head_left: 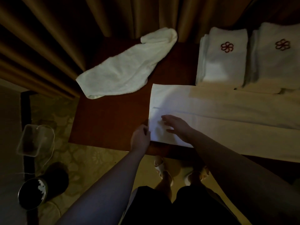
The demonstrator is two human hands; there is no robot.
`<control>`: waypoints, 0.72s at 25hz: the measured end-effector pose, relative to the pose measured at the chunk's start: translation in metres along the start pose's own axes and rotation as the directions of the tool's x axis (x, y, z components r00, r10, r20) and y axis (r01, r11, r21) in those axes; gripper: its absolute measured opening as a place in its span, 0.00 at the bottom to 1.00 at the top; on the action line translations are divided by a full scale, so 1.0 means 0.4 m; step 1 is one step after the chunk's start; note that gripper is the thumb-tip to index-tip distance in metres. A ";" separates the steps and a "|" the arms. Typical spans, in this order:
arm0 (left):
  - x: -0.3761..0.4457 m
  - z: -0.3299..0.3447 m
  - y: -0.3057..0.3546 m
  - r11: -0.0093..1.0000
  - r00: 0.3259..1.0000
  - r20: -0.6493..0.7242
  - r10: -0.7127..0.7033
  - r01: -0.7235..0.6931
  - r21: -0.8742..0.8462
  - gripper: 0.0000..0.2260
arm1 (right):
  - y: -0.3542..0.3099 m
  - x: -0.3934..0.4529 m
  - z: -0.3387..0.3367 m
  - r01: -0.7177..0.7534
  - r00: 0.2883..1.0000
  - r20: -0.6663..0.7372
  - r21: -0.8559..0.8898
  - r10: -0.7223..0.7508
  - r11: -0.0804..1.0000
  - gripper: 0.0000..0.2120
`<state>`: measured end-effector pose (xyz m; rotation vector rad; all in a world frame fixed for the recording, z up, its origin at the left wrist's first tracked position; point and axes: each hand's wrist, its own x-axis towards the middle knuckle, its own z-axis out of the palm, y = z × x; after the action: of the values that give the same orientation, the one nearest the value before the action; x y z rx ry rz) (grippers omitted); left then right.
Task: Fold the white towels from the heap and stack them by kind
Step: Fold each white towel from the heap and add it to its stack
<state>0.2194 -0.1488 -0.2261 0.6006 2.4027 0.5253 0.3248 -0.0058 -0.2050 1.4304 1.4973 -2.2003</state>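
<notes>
The left hand is pinching the folded towel's edge at six o'clock of the table; the right hand is lying flat, fingers released; a tug could be undoing the fold

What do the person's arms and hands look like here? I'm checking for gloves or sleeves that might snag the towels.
Both forearms are bare as far up as the frame shows: no sleeves in view. The left hand and right hand wear no gloves, and I see no watch, bracelet or ring, though the dim light could hide something small.
</notes>
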 end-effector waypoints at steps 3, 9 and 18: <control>0.002 0.004 0.013 0.978 0.990 0.009 0.142 -0.142 0.153 0.08 | 0.038 -0.008 -0.025 0.151 0.957 -0.179 -0.360 -0.228 0.921 0.12; -0.002 0.052 0.043 0.814 0.866 0.366 0.340 -0.466 0.346 0.13 | 0.140 -0.054 -0.111 0.036 0.939 -0.143 -0.865 -0.314 0.501 0.14; 0.056 0.017 0.045 0.998 0.983 0.180 0.028 -0.038 0.050 0.24 | 0.079 -0.041 -0.065 0.060 0.913 -0.153 -0.867 -0.379 0.495 0.17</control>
<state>0.2127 -0.1205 -0.2324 0.6823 2.2451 0.4042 0.3674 -0.0078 -0.2153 1.2587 2.4872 -0.9048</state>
